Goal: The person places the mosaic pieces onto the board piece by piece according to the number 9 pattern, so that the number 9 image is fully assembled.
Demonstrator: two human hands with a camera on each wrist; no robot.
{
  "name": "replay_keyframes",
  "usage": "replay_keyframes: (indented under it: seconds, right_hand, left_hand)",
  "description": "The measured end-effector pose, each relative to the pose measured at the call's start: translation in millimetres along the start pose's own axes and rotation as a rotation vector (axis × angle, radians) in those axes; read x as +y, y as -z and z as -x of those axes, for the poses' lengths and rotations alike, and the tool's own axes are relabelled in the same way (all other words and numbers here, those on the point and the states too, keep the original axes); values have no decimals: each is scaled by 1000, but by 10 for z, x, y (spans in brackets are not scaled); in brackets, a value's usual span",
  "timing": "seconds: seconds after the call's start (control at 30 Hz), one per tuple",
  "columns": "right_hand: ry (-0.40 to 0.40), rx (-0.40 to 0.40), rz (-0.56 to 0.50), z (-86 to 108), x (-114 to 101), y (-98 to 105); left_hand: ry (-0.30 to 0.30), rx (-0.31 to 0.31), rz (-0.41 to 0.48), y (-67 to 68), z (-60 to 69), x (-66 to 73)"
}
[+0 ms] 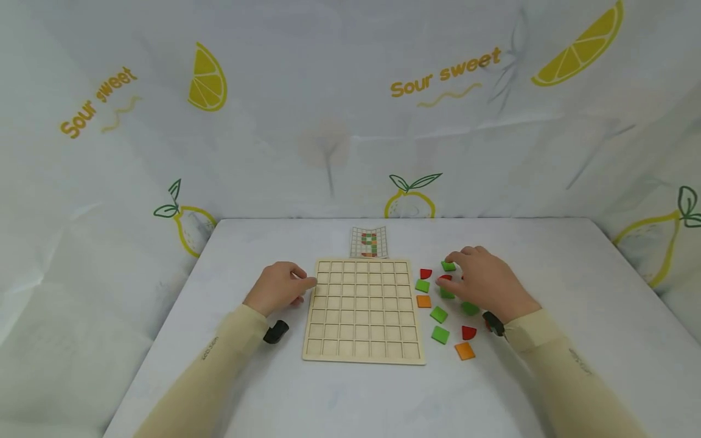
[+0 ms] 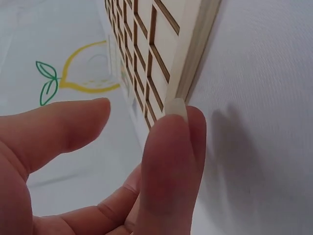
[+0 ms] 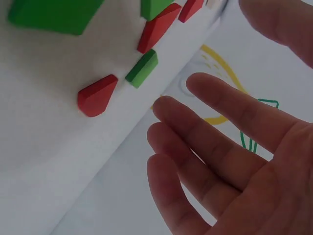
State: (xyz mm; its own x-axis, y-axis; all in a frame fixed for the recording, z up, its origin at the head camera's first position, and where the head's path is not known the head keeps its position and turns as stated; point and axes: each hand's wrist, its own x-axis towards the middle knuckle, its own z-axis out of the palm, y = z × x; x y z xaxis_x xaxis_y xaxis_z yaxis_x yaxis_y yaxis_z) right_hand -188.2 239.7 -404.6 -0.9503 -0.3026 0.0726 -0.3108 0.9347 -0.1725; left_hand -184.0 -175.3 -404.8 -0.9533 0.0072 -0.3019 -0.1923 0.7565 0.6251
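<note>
A pale wooden grid board (image 1: 361, 313) lies flat on the table, its square cells bare. At its left edge is my left hand (image 1: 278, 287), the fingers loosely bent and holding nothing. In the left wrist view one fingertip (image 2: 171, 127) sits close against the board's side (image 2: 195, 54); contact is unclear. My right hand (image 1: 486, 283) hovers over scattered pieces right of the board, fingers spread and nothing between them. Below it lie a green square (image 1: 448, 266) and a red quarter-round piece (image 3: 98, 95), with other pieces partly hidden.
A small pattern card (image 1: 369, 242) with a coloured grid figure lies behind the board. Nearer the front are green squares (image 1: 440, 334), orange squares (image 1: 465, 351) and a red quarter-round (image 1: 468, 333). A white cloth with lemon prints (image 1: 350, 121) hangs behind the table.
</note>
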Motion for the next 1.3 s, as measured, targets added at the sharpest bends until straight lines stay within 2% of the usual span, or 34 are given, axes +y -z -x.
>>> replay_keyframes:
  seconds: [0.17,0.43,0.8,1.0,1.3]
  right_hand:
    - [-31,-68,-37,-109,-104,-12]
    - [-82,-153,-79,-165,-142,-47]
    - [-59,-167,-85,-211,-117,-92]
    - [-63,-185,-88,-201,-91,-75]
    - [-46,-187,-120,-199,-108,-59]
  left_hand:
    - [33,-23,60,-66,-63,7]
    - [24,-37,69,-123,-52,15]
    - [38,-30,73,-156,-115,-23]
    - [34,-45,64,-162,-116,-3]
    - [71,-90,132,-136,-154,-61]
